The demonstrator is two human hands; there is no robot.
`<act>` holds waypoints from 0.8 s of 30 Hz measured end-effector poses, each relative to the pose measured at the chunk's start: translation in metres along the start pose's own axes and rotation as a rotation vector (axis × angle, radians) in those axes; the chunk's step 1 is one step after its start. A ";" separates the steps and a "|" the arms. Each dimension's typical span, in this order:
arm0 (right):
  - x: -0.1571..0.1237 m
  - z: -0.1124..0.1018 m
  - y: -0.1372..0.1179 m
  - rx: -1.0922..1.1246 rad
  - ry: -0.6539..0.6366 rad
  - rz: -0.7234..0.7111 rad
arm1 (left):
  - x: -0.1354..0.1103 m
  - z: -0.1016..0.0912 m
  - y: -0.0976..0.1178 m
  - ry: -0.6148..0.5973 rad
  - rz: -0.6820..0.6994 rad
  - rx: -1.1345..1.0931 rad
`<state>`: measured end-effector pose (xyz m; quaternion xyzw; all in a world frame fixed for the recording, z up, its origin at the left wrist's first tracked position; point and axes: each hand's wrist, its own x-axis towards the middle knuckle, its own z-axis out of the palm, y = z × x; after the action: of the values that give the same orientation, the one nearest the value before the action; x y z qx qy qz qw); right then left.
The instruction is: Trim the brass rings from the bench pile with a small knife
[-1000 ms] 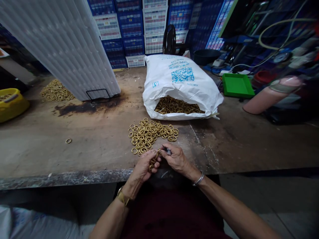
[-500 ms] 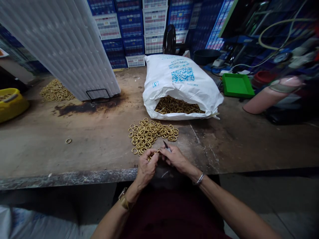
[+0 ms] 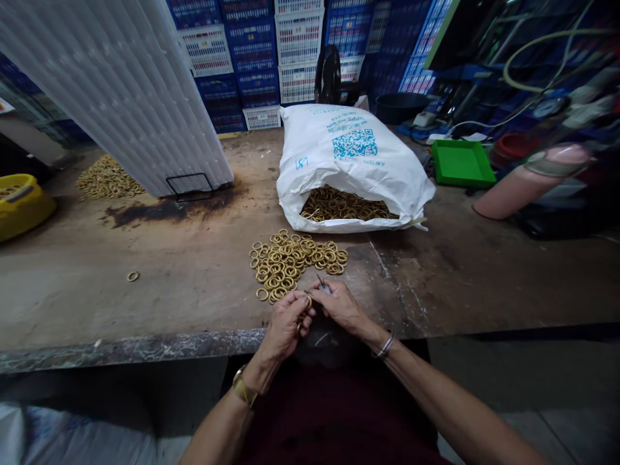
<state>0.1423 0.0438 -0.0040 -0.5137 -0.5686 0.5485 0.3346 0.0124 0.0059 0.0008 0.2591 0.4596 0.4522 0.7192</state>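
One ring (image 3: 309, 301) is pinched in the left hand (image 3: 285, 321) over the near edge of the table (image 3: 445, 284), seemingly mid-work; it is round, without long axis, its facing unclear. A tool (image 3: 325, 289) is gripped by the right hand (image 3: 343, 307), tip forward; which rings in the pile (image 3: 277, 267) and bag (image 3: 310, 139) are done cannot be told.

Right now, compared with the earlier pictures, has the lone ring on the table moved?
No: the lone ring lies in the same place, on the near side of the dark stain on the table.
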 end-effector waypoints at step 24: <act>-0.010 -0.002 0.013 -0.549 -0.085 -0.335 | 0.000 -0.004 -0.003 -0.021 0.078 -0.119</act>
<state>0.1499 0.0331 -0.0148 -0.4606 -0.7855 0.3329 0.2450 0.0099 0.0042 -0.0037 0.2382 0.4138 0.5039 0.7198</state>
